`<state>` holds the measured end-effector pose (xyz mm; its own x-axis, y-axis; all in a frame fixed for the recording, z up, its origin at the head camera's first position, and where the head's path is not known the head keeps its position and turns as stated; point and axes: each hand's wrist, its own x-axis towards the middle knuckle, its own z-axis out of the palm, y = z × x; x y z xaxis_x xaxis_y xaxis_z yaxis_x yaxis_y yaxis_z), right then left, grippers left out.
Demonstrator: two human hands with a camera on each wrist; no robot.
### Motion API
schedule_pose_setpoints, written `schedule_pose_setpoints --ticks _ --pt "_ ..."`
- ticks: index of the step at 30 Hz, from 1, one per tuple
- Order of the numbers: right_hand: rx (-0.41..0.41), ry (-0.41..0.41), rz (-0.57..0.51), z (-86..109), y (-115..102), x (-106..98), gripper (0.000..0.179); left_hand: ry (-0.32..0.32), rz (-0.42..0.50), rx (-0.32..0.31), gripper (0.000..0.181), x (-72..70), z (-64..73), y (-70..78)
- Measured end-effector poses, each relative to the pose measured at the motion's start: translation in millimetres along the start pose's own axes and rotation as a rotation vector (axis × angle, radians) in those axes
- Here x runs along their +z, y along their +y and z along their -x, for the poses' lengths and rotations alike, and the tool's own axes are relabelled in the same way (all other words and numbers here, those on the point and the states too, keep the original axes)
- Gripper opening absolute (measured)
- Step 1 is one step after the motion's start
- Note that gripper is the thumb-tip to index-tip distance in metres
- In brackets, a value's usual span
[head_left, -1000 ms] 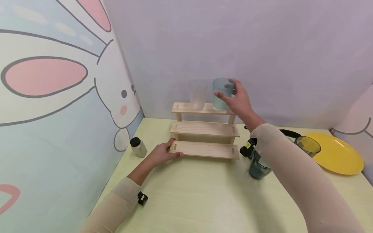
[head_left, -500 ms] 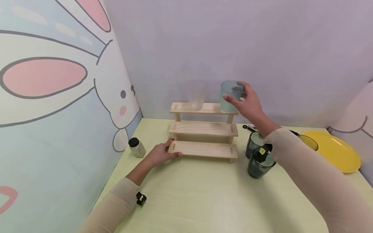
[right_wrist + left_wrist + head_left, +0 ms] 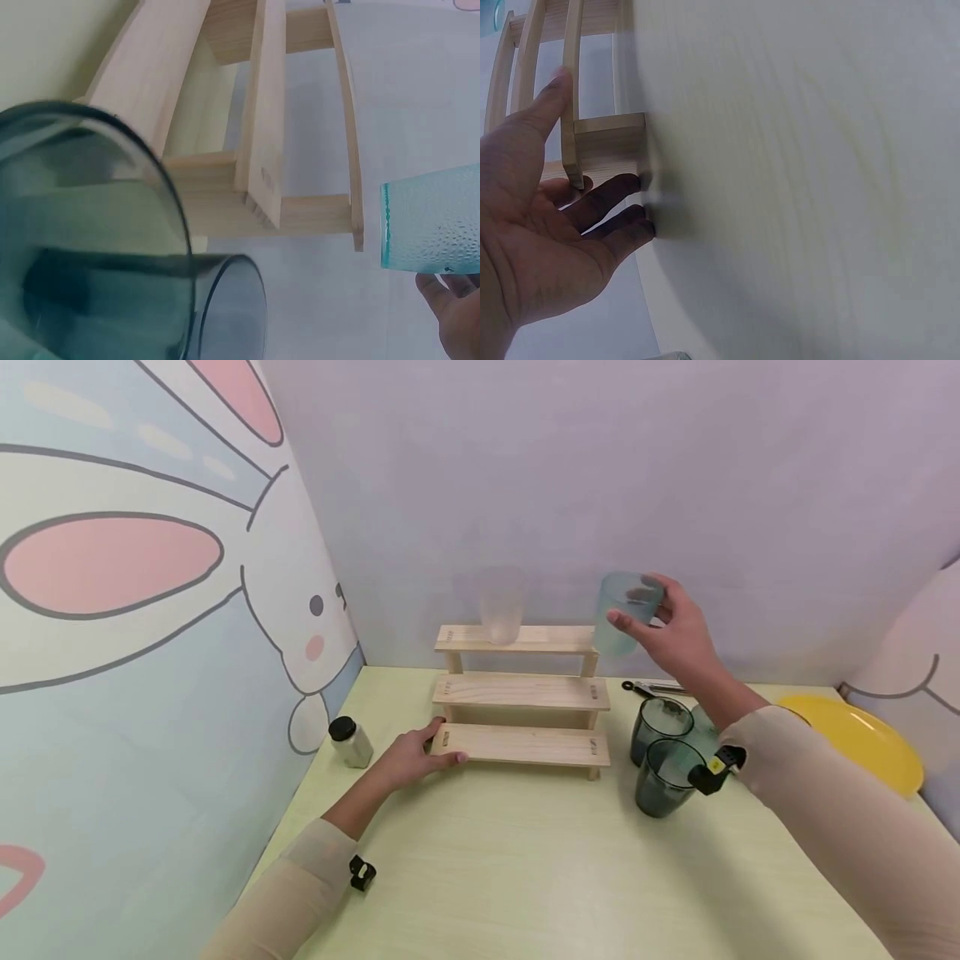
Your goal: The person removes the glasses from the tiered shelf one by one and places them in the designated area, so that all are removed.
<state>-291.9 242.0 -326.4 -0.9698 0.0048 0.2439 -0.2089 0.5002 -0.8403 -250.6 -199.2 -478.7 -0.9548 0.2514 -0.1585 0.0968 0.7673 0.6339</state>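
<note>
A three-tier wooden display shelf (image 3: 521, 691) stands near the back wall. My left hand (image 3: 408, 762) holds the left end of its lowest board, thumb at the front edge and a finger behind. In the left wrist view the other fingers of the left hand (image 3: 562, 217) lie beside the board's end. My right hand (image 3: 678, 631) grips a light blue cup (image 3: 618, 610) by its side. The right wrist view shows this textured cup (image 3: 431, 221) in the air, apart from the top board's end. A frosted clear cup (image 3: 501, 606) stands on the top board.
Two dark tinted glasses, a rear one (image 3: 660, 727) and a front one (image 3: 663, 781), stand right of the shelf, with a partly hidden greenish glass beside them. Behind are thin utensils (image 3: 660, 688). A yellow plate (image 3: 862, 739) lies farther right, a black-capped jar (image 3: 351, 742) at left.
My right hand has carried the light blue cup rightward, from over the top board to past its right end. The left hand keeps its place on the lowest board.
</note>
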Motion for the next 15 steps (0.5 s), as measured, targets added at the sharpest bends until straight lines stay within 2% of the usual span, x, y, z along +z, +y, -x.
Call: schedule_pose_setpoints --ticks 7,15 --pt "0.004 0.002 0.061 17.3 9.0 -16.7 0.095 -0.001 -0.007 -0.003 0.116 0.8 -2.4 -3.0" --pt "0.010 -0.046 0.093 43.0 17.3 -34.3 0.096 -0.007 -0.003 -0.013 0.117 -0.6 -1.5 -5.5"
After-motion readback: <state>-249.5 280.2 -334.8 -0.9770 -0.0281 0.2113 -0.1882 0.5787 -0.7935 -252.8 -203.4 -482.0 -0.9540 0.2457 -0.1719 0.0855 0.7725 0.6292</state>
